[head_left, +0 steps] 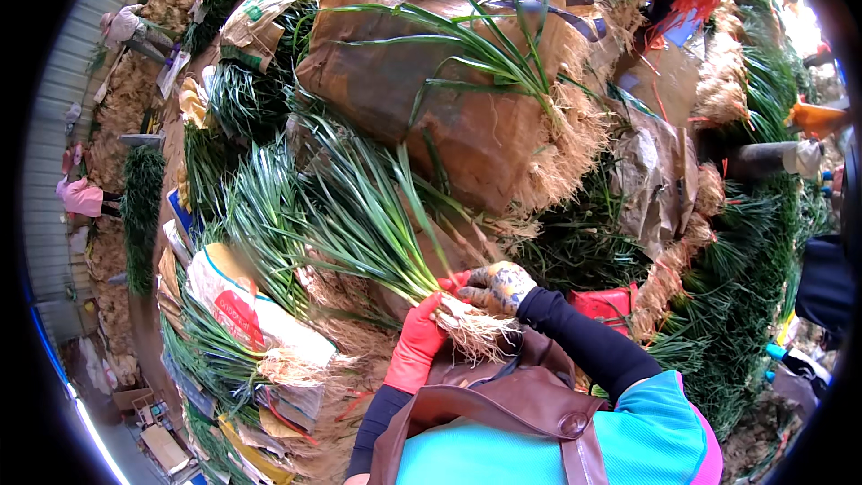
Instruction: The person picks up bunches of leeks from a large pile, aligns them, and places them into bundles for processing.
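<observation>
A bunch of green onions (359, 216) is held at its root end, just above the person's brown apron; long flat green leaves fan up and to the left, tips spreading over the heaped greens behind; the pale stalks gather tightly at the base; a tangle of whitish, stringy roots hangs below, pointing lower right.

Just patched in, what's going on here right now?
A person in a brown apron is holding a bunch of long green chive-like stalks with pale roots. The left hand in a red glove grips it at the root end, and the right hand in a patterned grey glove clasps the same spot from the other side. More green bundles lie piled on brown sacking all around. Other workers sit far off to the left.
</observation>
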A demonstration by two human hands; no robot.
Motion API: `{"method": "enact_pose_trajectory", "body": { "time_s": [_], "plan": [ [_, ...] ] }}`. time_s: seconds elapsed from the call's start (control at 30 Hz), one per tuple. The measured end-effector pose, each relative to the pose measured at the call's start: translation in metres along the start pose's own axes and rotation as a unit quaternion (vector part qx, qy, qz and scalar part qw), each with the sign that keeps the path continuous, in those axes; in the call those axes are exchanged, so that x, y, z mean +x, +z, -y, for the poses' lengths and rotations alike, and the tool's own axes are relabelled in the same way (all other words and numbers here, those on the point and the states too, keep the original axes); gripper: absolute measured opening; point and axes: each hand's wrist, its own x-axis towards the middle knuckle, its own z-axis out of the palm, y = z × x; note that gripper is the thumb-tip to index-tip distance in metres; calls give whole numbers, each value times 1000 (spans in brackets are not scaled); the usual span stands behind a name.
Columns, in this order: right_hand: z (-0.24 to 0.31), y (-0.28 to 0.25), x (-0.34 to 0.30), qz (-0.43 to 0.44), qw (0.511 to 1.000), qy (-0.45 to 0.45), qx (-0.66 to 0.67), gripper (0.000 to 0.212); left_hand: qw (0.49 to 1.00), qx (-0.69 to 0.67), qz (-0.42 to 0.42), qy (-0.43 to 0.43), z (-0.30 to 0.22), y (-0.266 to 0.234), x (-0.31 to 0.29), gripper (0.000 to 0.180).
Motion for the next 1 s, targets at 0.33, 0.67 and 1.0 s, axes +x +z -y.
{"method": "enact_pose_trajectory", "body": {
  "time_s": [0.33, 0.67, 1.0],
  "plan": [
    [15, 10, 67, 8, 955, 82, 284, 30, 997, -21, -41, 63, 1, 18, -15, 32],
    [-22, 6, 11, -115, 989, 15, -95, 20, 994, 20, -63, 82, 0, 16, -17, 28],
    [-39, -14, 68, -92, 938, 110, -315, 24, 992, -60, 64, 86, -10, 10, -8, 39]
  ]
}}
